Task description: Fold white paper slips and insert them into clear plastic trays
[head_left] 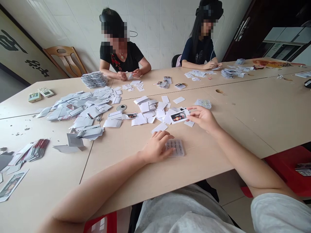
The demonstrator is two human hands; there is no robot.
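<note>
My right hand (202, 118) pinches the right end of a small white card (179, 116) with a dark printed picture, held just above the scattered cards. My left hand (157, 145) rests on the table, fingers apart, its thumb and index finger lying over the left side of a clear plastic box (178, 148). Rows of small dark items sit inside that box; their kind is too small to tell. Beyond my hands lies a loose heap of white cards (148, 108), some blank side up. Another printed card (131, 115) lies at its left.
A big pile of white cards (82, 105) spreads to the left. Another clear box (203, 103) stands beyond my right hand. Two co-workers sit across the table (243, 119), handling small items. A round metal disc (121, 107) and two remote-like devices (45, 92) lie there too.
</note>
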